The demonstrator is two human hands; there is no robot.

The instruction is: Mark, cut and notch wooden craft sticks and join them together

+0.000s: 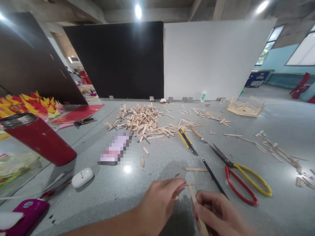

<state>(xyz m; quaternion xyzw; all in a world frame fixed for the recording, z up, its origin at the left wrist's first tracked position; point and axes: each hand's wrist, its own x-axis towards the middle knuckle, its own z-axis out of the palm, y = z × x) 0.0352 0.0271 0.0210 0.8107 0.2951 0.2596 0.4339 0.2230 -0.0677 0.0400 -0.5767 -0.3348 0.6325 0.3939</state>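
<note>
My left hand (163, 198) is closed, its thumb and fingertips pinching a thin wooden strip (189, 184) near the table's front edge. My right hand (215, 209) is wrapped round a longer wooden stick (202, 225), whose upper end reaches up to the strip at my left fingertips. Just beyond my hands lies another flat stick (196, 169). A black pencil (214, 178) slants beside my right hand, and scissors (230, 163) with one red and one yellow handle lie to its right. Farther back rest a yellow cutter (187, 141) and a second slim knife (199, 135).
A pile of wooden pieces (142, 119) spreads across the middle, with scraps (278, 149) at the right and a stick frame (246, 107) behind. On the left are a red bottle (46, 141), a white case (83, 178), a purple object (31, 213) and a blurred phone-like object (116, 147).
</note>
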